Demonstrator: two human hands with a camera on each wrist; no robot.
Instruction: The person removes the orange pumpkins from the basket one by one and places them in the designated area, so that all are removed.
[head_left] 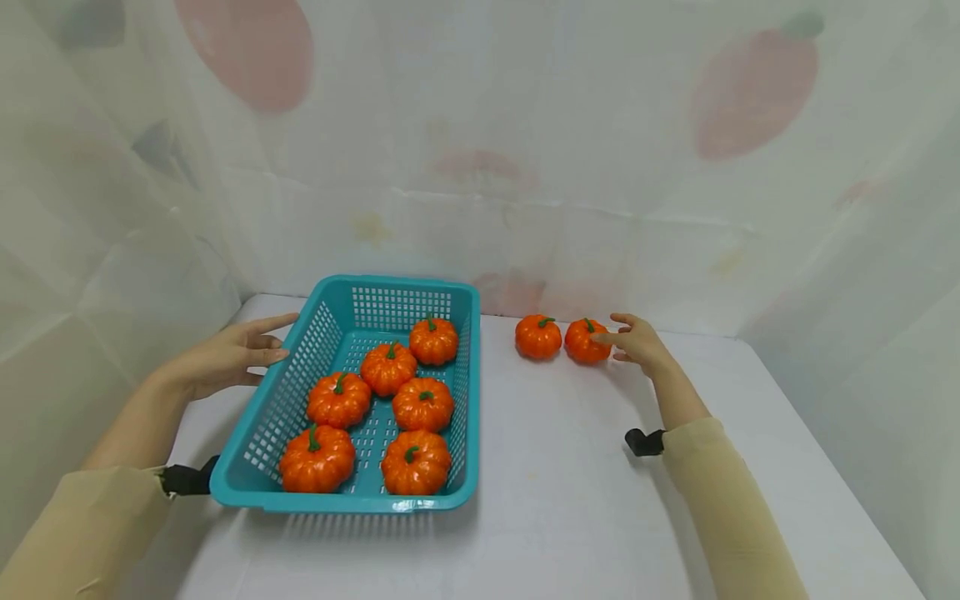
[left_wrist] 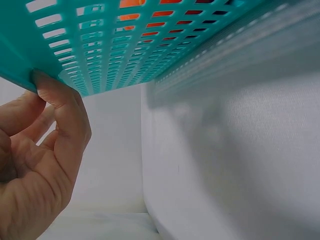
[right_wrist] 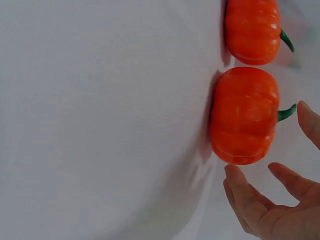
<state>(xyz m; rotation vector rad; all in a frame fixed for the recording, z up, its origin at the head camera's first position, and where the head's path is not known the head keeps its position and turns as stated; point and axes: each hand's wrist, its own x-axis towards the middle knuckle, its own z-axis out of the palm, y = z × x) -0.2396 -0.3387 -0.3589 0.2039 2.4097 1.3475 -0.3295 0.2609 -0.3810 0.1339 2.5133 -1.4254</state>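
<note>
My left hand [head_left: 228, 360] is at the left side of a turquoise plastic basket [head_left: 467, 492]; in the left wrist view, a bent fingertip [left_wrist: 42, 82] touches the basket's rim. Inside the basket sit several small orange pumpkins [head_left: 416, 463] with green stems. Over to the right, my right hand [head_left: 641, 343] reaches with spread fingers to a small orange pumpkin [head_left: 585, 343] on the table. The right wrist view shows its fingertips close beside that pumpkin [right_wrist: 245, 117], the thumb side near the stem. Left of it sits another pumpkin [head_left: 537, 337].
A white table [head_left: 555, 500] carries everything. Pale curtains with faded fruit prints [head_left: 480, 208] stand behind it and on both sides. Black straps with small cameras [head_left: 643, 442] are on both wrists, over beige sleeves [head_left: 731, 508].
</note>
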